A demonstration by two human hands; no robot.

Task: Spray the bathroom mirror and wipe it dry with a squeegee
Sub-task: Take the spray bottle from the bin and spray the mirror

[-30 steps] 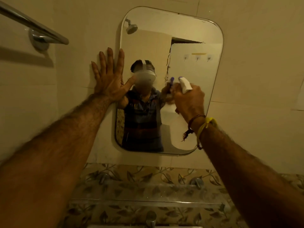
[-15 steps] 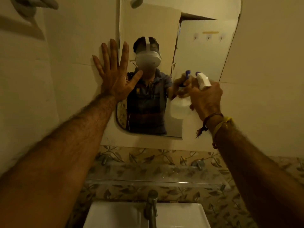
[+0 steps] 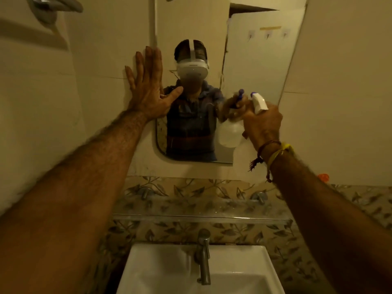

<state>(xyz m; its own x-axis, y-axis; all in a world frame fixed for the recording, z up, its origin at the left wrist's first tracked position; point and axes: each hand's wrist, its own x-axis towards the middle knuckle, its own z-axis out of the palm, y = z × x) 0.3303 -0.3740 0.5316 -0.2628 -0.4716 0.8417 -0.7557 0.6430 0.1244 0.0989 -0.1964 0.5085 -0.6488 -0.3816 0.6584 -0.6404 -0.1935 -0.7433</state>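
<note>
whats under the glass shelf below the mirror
Under the glass shelf: leaf-patterned tiles, a metal tap and a white sink. Both forearms cover the areas beside the sink.

No legible text anywhere.
The white plastic spray bottle (image 3: 259, 103) and cream wall tiles (image 3: 339, 81) carry no readable lettering.
</note>
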